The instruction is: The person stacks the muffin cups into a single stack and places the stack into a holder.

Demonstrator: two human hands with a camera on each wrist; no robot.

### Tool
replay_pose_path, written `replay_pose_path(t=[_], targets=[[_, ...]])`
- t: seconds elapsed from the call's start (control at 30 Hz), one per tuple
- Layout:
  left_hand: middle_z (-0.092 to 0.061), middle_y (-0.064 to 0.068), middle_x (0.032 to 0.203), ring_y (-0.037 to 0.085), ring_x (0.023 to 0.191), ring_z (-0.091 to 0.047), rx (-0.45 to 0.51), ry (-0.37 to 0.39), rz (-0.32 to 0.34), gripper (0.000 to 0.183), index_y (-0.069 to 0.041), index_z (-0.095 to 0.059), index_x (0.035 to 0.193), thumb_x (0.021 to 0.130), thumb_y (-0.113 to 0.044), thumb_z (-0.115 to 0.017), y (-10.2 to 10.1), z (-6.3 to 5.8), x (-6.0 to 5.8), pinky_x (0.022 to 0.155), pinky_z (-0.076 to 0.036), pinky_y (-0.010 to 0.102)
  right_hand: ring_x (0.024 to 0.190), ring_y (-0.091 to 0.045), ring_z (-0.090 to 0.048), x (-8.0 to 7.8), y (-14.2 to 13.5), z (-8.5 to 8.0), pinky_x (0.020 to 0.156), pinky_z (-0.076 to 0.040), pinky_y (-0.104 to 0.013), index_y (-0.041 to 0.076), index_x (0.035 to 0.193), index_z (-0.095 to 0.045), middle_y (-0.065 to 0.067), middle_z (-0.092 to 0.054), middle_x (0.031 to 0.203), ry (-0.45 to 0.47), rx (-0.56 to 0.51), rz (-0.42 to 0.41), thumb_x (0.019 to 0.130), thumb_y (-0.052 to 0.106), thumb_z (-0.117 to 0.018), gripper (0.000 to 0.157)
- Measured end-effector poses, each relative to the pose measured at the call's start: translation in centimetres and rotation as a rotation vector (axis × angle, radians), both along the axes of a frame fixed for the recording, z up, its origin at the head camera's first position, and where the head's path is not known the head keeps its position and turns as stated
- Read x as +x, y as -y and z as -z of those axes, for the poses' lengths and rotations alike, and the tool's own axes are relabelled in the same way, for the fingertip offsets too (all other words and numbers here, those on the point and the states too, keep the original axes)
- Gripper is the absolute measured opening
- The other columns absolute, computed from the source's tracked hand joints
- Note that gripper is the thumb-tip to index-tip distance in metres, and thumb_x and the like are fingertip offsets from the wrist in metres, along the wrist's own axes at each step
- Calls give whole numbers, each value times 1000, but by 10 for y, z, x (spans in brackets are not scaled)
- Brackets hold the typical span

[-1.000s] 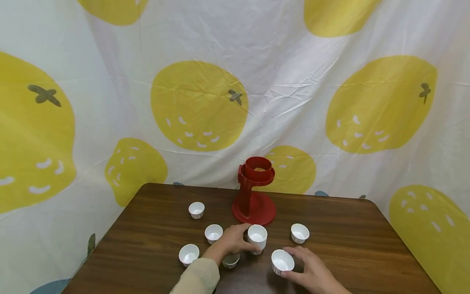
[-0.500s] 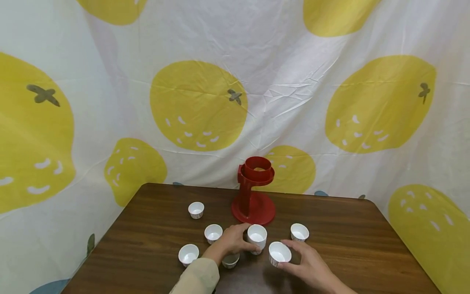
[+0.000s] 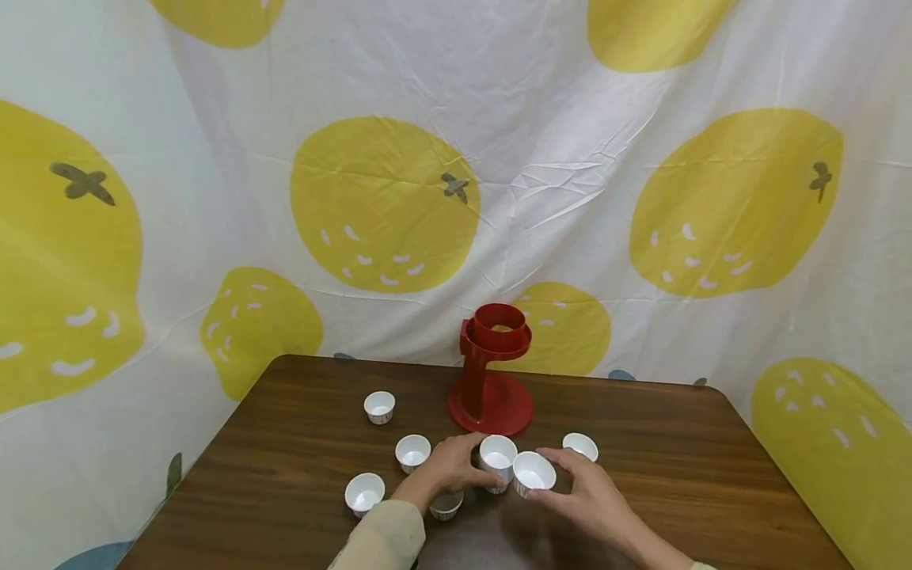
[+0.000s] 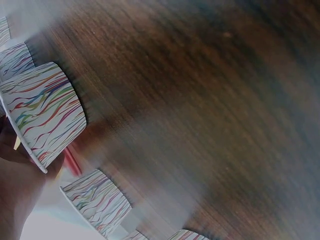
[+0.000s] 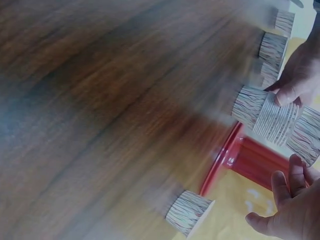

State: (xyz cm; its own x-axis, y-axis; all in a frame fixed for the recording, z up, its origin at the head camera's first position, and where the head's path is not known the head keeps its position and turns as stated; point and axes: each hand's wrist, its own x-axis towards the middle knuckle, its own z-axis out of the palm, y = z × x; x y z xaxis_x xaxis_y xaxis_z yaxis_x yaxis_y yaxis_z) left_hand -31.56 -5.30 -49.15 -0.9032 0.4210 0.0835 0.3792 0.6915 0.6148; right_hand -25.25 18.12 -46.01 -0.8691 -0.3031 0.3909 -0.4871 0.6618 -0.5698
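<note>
Flaring upward, white cups (image 3: 533, 473), plain inside; colour-streaked outside

- Here's the tabletop (image 3: 677, 475): wood grain, smooth, with a soft sheen.
- Now the stand (image 3: 509, 405), glossy, like plastic, highlights gleaming on its base.
- Paper-looking cups (image 3: 534, 473), matt outside, smooth within; the cup stack (image 5: 272, 127) shows closely ribbed rims.
- Behind, the backdrop (image 3: 563, 190): thin cloth, creased, faintly shiny along its folds.
- And the sleeve (image 3: 381, 538): soft-looking matt cloth.
</note>
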Motion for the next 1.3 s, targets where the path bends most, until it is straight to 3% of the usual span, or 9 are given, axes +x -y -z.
replay_pose_path(t=[0.4,0.7,0.9,1.3], targets=[[-60,-8,100,15,91,-55,11,15,2,66,-22,-56,119,63,-50,-76,1,0,0,79,-42,35,90,-5,-54,-7,5,-10,80,-43,-32,16,110,-63,13,-60,95,34,-16,8,63,47,-77,58],[-60,-8,99,14,90,-54,5,8,10,64,-22,-57,118,64,-51,-76,1,0,0,78,-43,34,83,-8,-54,-16,13,-16,72,-43,-31,15,110,-63,10,-61,90,-27,-18,30,65,43,-78,56],[-60,-9,96,12,87,-54,8,7,10,64,-21,-57,117,64,-51,-76,1,1,0,76,-43,34,86,-8,-56,-20,16,-19,75,-44,-33,15,109,-64,10,-62,91,-60,-29,33,64,43,-79,56],[-60,-9,96,12,86,-55,11,2,9,64,-22,-57,117,63,-52,-75,1,2,-2,75,-43,33,94,-9,-55,-28,24,-23,80,-43,-37,18,110,-62,10,-60,96,8,-34,90,62,46,-79,59]])
